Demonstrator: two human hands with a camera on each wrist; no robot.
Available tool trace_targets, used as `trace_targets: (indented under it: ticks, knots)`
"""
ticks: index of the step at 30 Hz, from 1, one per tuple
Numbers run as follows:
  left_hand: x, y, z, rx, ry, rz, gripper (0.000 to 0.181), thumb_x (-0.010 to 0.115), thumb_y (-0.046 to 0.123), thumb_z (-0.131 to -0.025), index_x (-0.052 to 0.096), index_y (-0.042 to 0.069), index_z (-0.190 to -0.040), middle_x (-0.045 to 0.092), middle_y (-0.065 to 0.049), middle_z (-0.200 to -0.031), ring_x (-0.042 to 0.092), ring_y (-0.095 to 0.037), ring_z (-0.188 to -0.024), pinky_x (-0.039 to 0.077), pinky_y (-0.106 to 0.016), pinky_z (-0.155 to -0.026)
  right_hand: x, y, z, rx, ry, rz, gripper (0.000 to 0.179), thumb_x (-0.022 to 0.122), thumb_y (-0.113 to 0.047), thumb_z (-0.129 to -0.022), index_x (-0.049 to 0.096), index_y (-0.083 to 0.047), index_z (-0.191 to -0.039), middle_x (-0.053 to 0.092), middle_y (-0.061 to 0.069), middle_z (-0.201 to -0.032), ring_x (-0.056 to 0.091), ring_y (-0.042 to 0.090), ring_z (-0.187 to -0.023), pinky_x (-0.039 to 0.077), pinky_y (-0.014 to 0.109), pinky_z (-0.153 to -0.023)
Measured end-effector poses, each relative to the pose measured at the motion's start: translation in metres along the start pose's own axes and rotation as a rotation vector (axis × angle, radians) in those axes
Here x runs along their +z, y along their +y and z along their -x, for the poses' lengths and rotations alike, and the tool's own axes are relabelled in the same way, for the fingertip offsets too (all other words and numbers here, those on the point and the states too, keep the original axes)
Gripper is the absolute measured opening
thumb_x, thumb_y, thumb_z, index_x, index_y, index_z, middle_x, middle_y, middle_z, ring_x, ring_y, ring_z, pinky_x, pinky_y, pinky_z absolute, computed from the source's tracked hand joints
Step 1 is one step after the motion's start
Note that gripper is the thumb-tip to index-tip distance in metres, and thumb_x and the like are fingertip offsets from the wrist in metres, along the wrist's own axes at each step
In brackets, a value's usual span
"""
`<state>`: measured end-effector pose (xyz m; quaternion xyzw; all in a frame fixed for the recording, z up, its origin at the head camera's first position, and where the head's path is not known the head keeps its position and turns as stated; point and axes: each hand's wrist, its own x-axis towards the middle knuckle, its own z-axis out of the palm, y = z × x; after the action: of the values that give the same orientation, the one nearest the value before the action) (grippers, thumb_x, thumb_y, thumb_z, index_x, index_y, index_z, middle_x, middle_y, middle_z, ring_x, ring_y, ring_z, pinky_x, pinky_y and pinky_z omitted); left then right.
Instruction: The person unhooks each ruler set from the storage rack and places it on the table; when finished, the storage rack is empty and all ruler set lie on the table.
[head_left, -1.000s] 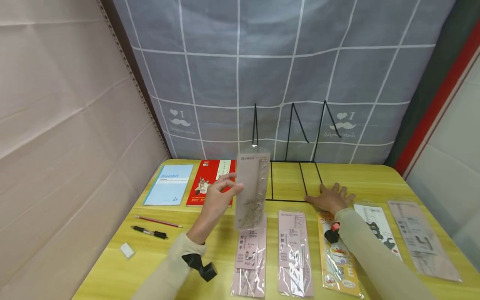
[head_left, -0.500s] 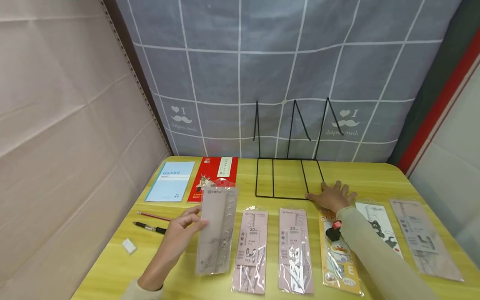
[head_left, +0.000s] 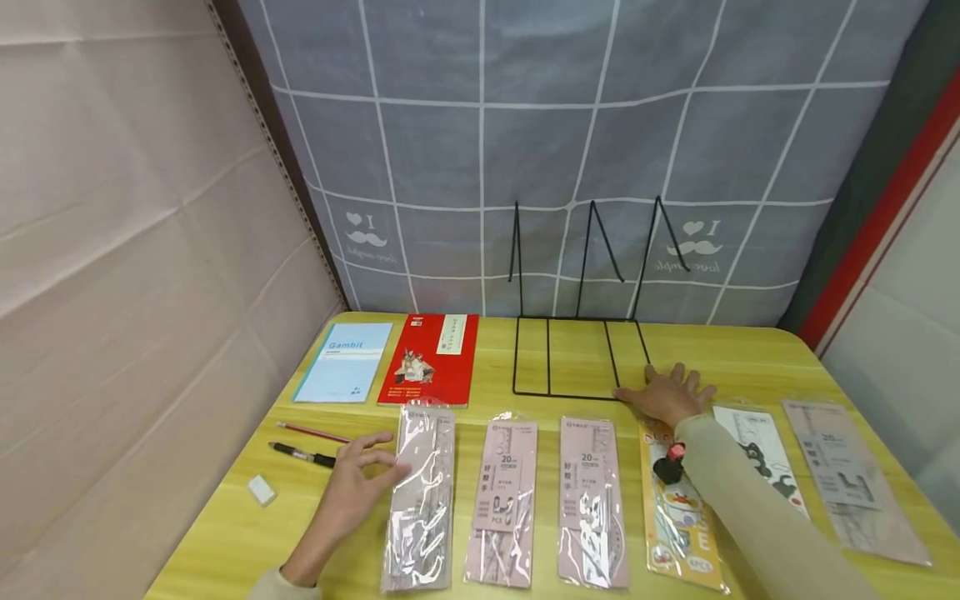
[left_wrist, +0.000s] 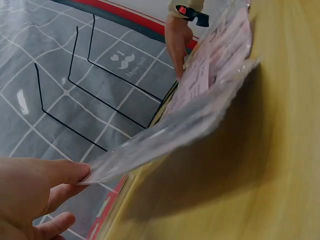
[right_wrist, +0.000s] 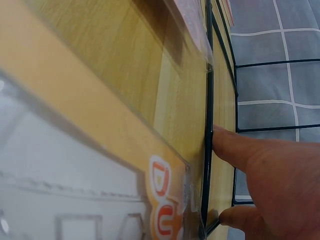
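In the head view my left hand pinches the left edge of a pink ruler set in clear film, at the front of the table. The left wrist view has this ruler set slanting above the wood, a shadow under it, one end between thumb and fingers. A black wire display rack with three upright hooks stands at the back. My right hand lies with spread fingers at the rack's front right corner. In the right wrist view its thumb touches the rack's bar.
Right of the held pack lie two more pink ruler sets, an orange duck pack, a white cat pack and another pink pack. Leftward are notebooks, a pencil, a pen and an eraser.
My left hand has brought the ruler set from in front of the rack's left hook down and left to the front of the table. The right hand has stayed at the rack's corner.
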<state>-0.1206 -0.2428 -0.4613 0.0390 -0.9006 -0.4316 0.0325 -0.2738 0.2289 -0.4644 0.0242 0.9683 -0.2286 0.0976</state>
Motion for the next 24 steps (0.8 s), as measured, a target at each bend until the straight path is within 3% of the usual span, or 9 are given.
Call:
trace_targets:
  ticks: [8, 12, 19, 24]
  knots:
    - [0.010, -0.019, -0.006, 0.172, 0.051, -0.143, 0.012, 0.087, 0.030, -0.081, 0.077, 0.023, -0.081, 0.062, -0.014, -0.144, 0.037, -0.047, -0.142, 0.021, -0.074, -0.113, -0.002, -0.002, 0.003, -0.002, 0.010, 0.005, 0.105, 0.058, -0.068, -0.094, 0.022, 0.004, -0.161, -0.008, 0.049, -0.159, -0.012, 0.074, -0.144, -0.011, 0.087, -0.107]
    - [0.014, -0.022, -0.006, 0.211, 0.081, -0.213, 0.013, 0.089, 0.027, -0.079, 0.077, 0.023, -0.078, 0.062, -0.016, -0.142, 0.039, -0.051, -0.139, 0.022, -0.072, -0.111, -0.002, -0.003, 0.005, -0.002, 0.004, 0.003, 0.104, 0.059, -0.068, -0.095, 0.023, 0.004, -0.161, -0.008, 0.049, -0.160, -0.012, 0.074, -0.144, -0.010, 0.087, -0.107]
    - [0.017, -0.024, -0.003, 0.189, 0.097, -0.314, 0.015, 0.091, 0.028, -0.077, 0.078, 0.021, -0.077, 0.060, -0.019, -0.143, 0.039, -0.048, -0.138, 0.023, -0.070, -0.111, 0.002, -0.005, 0.005, -0.004, -0.003, 0.007, 0.104, 0.058, -0.069, -0.094, 0.023, 0.003, -0.161, -0.008, 0.049, -0.160, -0.012, 0.073, -0.144, -0.010, 0.087, -0.108]
    - [0.016, -0.020, -0.004, 0.174, 0.144, -0.359, 0.018, 0.093, 0.029, -0.076, 0.078, 0.018, -0.077, 0.060, -0.022, -0.142, 0.041, -0.049, -0.136, 0.028, -0.068, -0.108, 0.001, -0.003, 0.002, -0.008, -0.006, -0.001, 0.105, 0.058, -0.068, -0.094, 0.022, 0.003, -0.162, -0.009, 0.049, -0.160, -0.013, 0.073, -0.144, -0.011, 0.087, -0.108]
